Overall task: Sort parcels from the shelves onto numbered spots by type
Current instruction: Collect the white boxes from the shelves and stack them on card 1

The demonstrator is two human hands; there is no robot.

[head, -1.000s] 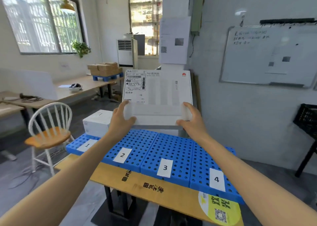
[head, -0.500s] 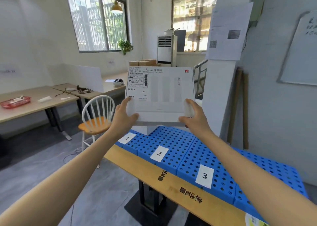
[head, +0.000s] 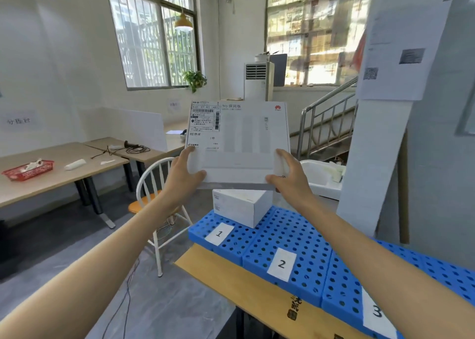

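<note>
carried leftward, flat parcel now hovers by spot 1. left grip and right grip clamp its near corners, label facing up for reading.

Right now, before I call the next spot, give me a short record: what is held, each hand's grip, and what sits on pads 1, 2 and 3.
held parcel: flat white box, shipping label at top left, raised above the pads
left hand: grips the box's lower left corner
right hand: grips its lower right corner
pad 1: small white box behind the number label
pad 2: nothing on it
pad 3: partly out of frame; visible part bare
</note>
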